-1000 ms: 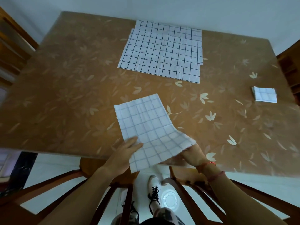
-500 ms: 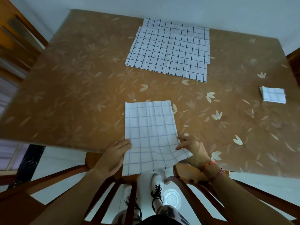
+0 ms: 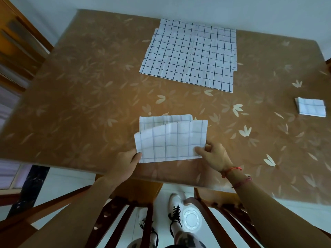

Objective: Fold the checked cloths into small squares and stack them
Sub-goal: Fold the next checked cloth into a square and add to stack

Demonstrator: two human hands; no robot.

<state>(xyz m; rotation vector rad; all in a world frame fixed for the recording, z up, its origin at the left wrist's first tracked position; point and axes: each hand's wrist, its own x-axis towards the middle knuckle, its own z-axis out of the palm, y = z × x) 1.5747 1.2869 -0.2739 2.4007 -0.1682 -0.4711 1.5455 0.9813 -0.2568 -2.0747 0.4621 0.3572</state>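
- Brown, leaf-printed table [image 3: 75, 97]: plenty of bare surface near the front edge, best used as a flat bed for the fold rather than working the cloth in the air.
- Pile of unfolded checked cloths [image 3: 188, 58] at the far middle, well apart from the work: best left alone until this one is done.
- Checked cloth in hand [image 3: 172, 140], near the front edge: front half lifted and carried over the back half, back edge peeping out beyond it. Worth drawing the lifted edge further away until both edges and corners meet, then laying it down and pressing along the crease.
- Left hand [image 3: 127, 163]: pinching the lower left corner, thumb on top. Right hand [image 3: 214, 155]: pinching the lower right corner. Better kept level, since the left side of the flap sags lower than the right.
- Small folded square [image 3: 310, 109] at the right edge: likely the place for stacking, once further folds bring this cloth to the same size.
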